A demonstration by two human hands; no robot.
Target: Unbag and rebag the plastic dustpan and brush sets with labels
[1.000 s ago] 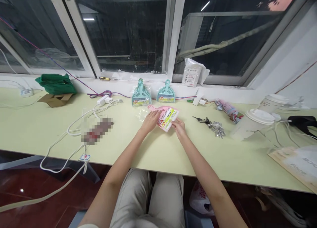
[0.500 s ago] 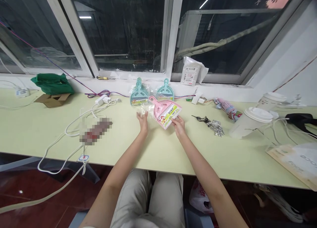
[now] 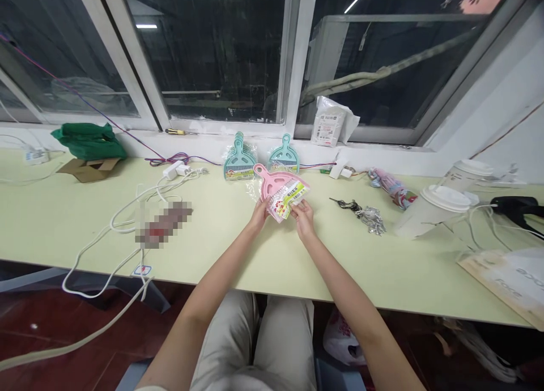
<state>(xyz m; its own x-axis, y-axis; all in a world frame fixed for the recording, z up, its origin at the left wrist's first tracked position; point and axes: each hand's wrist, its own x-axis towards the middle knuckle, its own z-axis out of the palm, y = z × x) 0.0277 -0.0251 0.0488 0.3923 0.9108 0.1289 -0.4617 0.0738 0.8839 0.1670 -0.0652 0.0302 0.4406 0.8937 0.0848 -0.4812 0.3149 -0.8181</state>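
A pink dustpan and brush set [image 3: 280,188] in clear plastic, with a yellow-green and white label, is held above the table. My left hand [image 3: 260,214] grips its lower left edge. On the lower right, my right hand [image 3: 303,214] pinches the edge by the label. Just behind the pink set, a stack of teal dustpan sets [image 3: 239,161] leans against the wall under the window. Beside that stack, to the right, stands another teal dustpan set [image 3: 284,154], its lower part partly covered by the pink one.
On the table [image 3: 238,266], white cables and a blurred-out object [image 3: 165,225] lie left; a green bag [image 3: 88,141] sits on a cardboard box [image 3: 87,170]. Keys [image 3: 371,218], a folded umbrella [image 3: 393,188], lidded cups [image 3: 437,209] and a paper package [image 3: 505,280] are right.
My left hand has moved right and closed on the pink set's left edge; before, it was open beside it. The pink set has shifted slightly left and tilted.
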